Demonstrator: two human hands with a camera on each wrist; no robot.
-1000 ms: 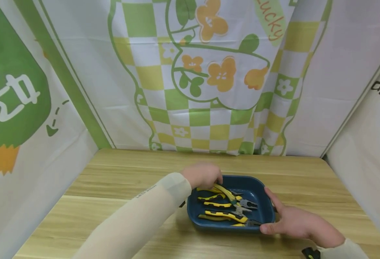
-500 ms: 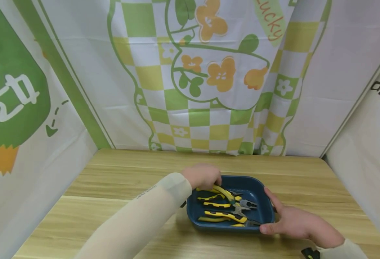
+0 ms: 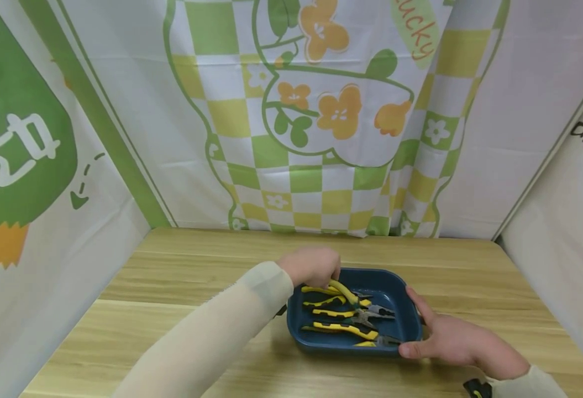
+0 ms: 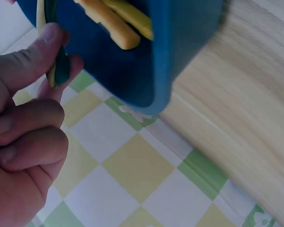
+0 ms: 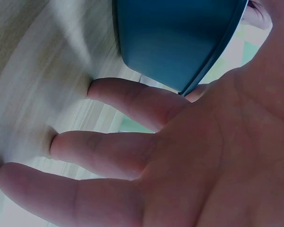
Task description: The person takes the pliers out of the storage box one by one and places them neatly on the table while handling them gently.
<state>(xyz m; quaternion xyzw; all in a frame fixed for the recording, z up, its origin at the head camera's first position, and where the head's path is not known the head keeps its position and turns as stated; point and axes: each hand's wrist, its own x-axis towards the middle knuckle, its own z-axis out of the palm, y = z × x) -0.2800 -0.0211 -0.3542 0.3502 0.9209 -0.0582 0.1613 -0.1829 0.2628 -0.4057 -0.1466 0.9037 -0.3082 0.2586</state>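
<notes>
A dark blue box on the table holds several pliers with yellow and black handles. At the box's back left corner, my left hand pinches one handle of a pair of pliers between thumb and index finger. The green inner side of that handle shows in the left wrist view, with the other fingers curled in. Metal plier jaws point right. My right hand holds the box's right end between thumb and index finger. Its other fingers reach straight down to the table.
The wooden table extends around the box. A checked flower-print cloth hangs behind the table's back edge, with printed cloth walls at left and right. A black strap is at the right wrist.
The left hand still pinches the pliers handle, which has tipped up slightly. The right hand and the box stay in place.
</notes>
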